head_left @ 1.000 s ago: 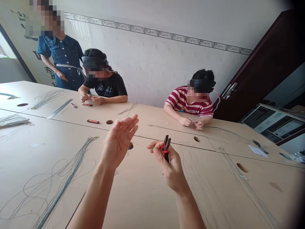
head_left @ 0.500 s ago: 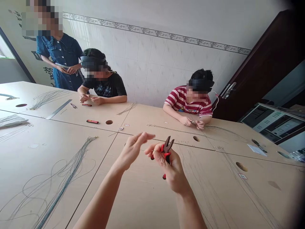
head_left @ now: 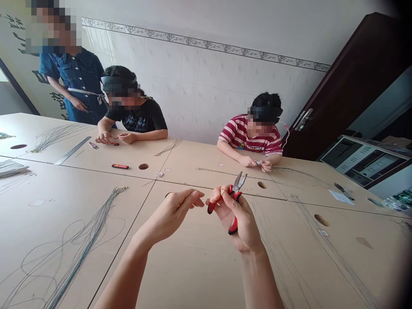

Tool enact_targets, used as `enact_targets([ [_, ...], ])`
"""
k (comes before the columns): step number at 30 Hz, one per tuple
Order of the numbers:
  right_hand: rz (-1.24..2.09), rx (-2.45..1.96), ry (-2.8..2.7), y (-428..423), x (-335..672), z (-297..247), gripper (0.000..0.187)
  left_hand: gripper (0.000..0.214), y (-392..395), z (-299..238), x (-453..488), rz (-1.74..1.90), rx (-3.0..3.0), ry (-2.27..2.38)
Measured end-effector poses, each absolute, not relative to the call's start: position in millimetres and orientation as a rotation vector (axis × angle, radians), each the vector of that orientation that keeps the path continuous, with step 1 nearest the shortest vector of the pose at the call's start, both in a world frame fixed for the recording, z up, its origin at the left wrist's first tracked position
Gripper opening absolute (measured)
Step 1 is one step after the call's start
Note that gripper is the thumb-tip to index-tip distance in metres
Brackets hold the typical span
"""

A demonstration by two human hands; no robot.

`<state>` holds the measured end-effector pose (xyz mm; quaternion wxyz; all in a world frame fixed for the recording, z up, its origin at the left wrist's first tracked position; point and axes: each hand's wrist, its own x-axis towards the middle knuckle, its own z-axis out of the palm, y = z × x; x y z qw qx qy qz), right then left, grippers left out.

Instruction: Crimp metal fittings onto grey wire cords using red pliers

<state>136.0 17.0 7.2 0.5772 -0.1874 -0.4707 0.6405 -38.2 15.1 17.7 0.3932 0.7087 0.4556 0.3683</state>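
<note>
My right hand (head_left: 246, 221) holds a pair of pliers (head_left: 236, 189) with red and black handles. The jaws point up and stand a little apart, and the handles are spread across my palm. Thumb and forefinger come together beside the pivot; whether a thin wire lies between them is too small to tell. Just to the left, my left hand (head_left: 174, 214) is closed with its fingertips pressed together, facing my right fingers across a small gap. Anything in that pinch is hidden. Both hands are raised above the table (head_left: 193, 274).
A bundle of thin grey cords (head_left: 93, 240) lies at left, its metal ends gathered at the top. Fainter strands (head_left: 325, 244) run along the right. Across the table, two people sit handling small things; another person stands behind. A red-and-black box (head_left: 120, 166) lies near a round hole (head_left: 143, 166).
My left hand has lowered slightly and its fingers have drawn together. The pliers have tilted to the right, with their handles spread wider. The standing person's hands have parted.
</note>
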Motion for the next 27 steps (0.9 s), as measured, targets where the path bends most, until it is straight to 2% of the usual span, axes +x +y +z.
enact_targets([
  [3,1.498,-0.444,-1.095,16.6,137.2,7.7,0.017,0.038,14.0,20.1,-39.3,0.927,1.859,1.240],
  [12,1.536,-0.404,-1.032,19.8,138.9,6.0,0.012,0.045,7.7,24.6,-44.5,0.497,1.812,1.009],
  [19,1.606,-0.339,-0.978,16.4,136.1,10.2,0.013,0.045,12.0,21.9,-54.9,0.492,1.652,0.965],
  [23,1.626,-0.315,-0.926,18.2,132.9,9.9,0.012,0.046,7.1,25.6,-51.1,0.361,1.570,0.629],
  [25,1.648,-0.297,-0.906,17.8,129.3,8.5,0.013,0.046,3.0,24.1,-44.2,0.402,1.426,0.430],
  [27,1.662,-0.283,-0.906,16.1,124.7,6.8,0.013,0.047,-0.3,21.7,-35.8,0.637,1.237,0.365],
])
